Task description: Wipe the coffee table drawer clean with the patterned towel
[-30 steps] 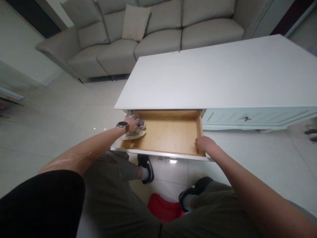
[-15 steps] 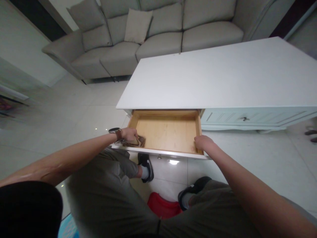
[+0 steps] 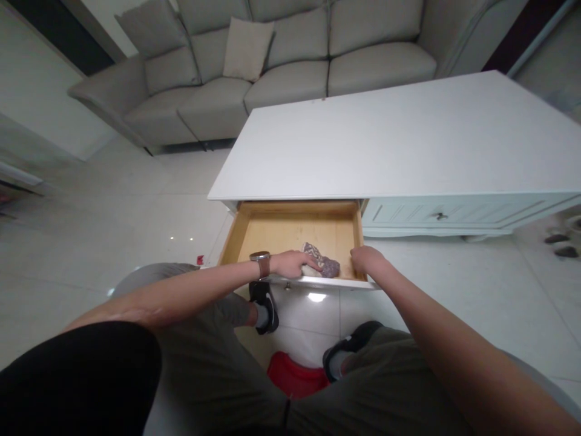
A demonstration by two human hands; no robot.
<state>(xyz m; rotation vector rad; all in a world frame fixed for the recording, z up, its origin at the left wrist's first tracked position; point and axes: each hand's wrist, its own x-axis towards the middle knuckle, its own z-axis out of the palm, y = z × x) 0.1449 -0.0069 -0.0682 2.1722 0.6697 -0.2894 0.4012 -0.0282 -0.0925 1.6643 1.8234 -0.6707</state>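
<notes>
A shallow wooden drawer [image 3: 290, 227] is pulled out of the white coffee table [image 3: 354, 145]. Inside it, near the front panel, my left hand [image 3: 293, 264] presses a crumpled patterned cloth [image 3: 327, 265] against the drawer bottom, fingers closed over it. A watch [image 3: 260, 264] with a brown strap is on the left wrist. My right hand [image 3: 368, 260] is closed over the drawer's right side wall near the front corner, its fingertips partly hidden inside.
A grey sofa [image 3: 290, 72] with a beige cushion [image 3: 247, 48] stands behind the table. A second drawer front with a knob [image 3: 439, 216] is to the right. On the tiled floor between my feet sits a red plastic object [image 3: 295, 376], partly hidden by my legs.
My left hand has slid the cloth rightward along the drawer's front, from the left corner to right of the middle. My right hand stays on the right side wall.
</notes>
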